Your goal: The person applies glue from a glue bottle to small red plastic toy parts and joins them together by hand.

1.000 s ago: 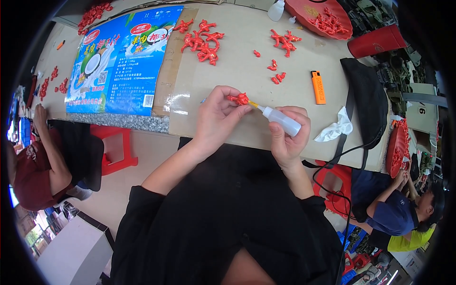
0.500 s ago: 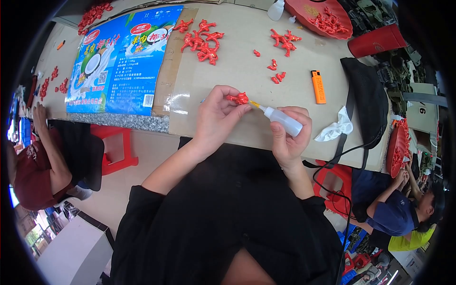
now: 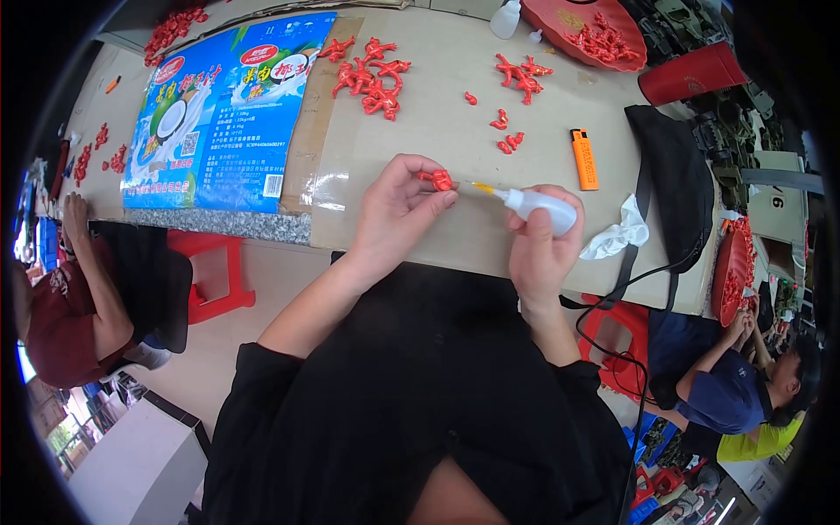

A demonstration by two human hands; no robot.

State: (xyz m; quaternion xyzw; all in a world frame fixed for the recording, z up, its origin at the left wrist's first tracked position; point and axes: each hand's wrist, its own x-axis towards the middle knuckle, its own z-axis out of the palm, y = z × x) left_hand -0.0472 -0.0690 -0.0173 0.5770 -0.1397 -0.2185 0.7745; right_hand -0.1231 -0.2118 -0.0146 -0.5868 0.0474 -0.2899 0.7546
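Between the thumb and fingers of my left hand [image 3: 401,208] is a small glossy red figurine piece [image 3: 440,180], its lower part hidden by the fingers. My right hand [image 3: 544,249] is wrapped round a translucent white squeeze bottle [image 3: 541,210] with a thin needle tip and a yellow base to it. The needle points left toward the red piece, with a small gap between them. Beyond my hands, a few small red pieces [image 3: 510,143] lie on the table, and a cluster of red figurines [image 3: 372,77] lies farther to the left.
A blue printed cardboard sheet [image 3: 223,114] covers the table's left part. To the right are an orange lighter [image 3: 584,160], a crumpled white tissue [image 3: 618,232], a black pouch [image 3: 669,188] and a red tumbler [image 3: 693,74]. A red tray [image 3: 604,54] stands at the back. Co-workers sit on both sides.
My right hand has drawn the bottle a little to the right, and its needle has come away from the red piece. My left hand stays nearly in place.
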